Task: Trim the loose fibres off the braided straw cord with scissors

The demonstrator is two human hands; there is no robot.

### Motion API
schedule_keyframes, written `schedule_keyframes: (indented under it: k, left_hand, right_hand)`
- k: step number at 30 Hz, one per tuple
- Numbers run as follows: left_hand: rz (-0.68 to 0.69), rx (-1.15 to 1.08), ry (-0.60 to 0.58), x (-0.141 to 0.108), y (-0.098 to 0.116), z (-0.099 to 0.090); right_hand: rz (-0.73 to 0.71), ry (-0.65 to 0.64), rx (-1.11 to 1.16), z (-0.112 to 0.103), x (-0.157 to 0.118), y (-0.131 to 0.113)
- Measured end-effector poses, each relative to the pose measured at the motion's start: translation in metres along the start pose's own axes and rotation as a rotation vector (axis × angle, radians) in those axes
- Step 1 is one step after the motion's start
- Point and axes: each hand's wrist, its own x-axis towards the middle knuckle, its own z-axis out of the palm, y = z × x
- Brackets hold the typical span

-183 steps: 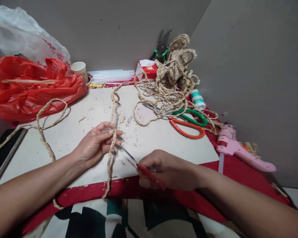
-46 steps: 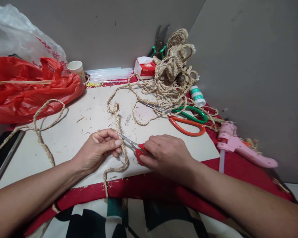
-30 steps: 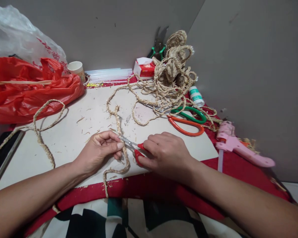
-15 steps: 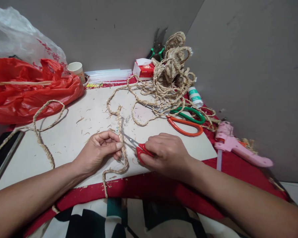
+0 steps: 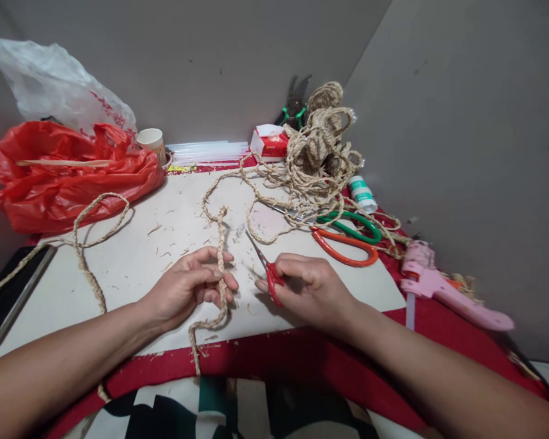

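A braided straw rope runs down the middle of the white board, bends near the front and hangs over the edge. My left hand holds this rope lightly, thumb on top and fingers behind it. In my right hand is a small pair of red-handled scissors, gripped by the handles. Their blades point up and left, apart from the rope. Short straw clippings lie scattered over the board around both hands.
A rope heap stands at the back right beside larger scissors with green and orange handles. A pink glue gun lies at right. A red plastic bag, a paper cup and a phone are at left.
The scissors have come away from the rope, and their blades have swung upward. My left fingers have loosened and spread somewhat around the rope. The whole view has shifted slightly.
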Motion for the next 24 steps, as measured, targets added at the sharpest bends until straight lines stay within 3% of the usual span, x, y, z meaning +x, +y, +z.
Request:
schedule_keyframes:
  k: [6,24]
  left_hand:
    - [0.024,0.0,0.053,0.001,-0.0018,-0.0008]
    - [-0.025,-0.041,0.013,0.0015,0.0037,-0.0041]
  right_hand:
    - [-0.01,-0.087,-0.095,0.0025,-0.0019,0.0006]
    - [-0.124,-0.106,-0.338,-0.0009,-0.0009,-0.0002]
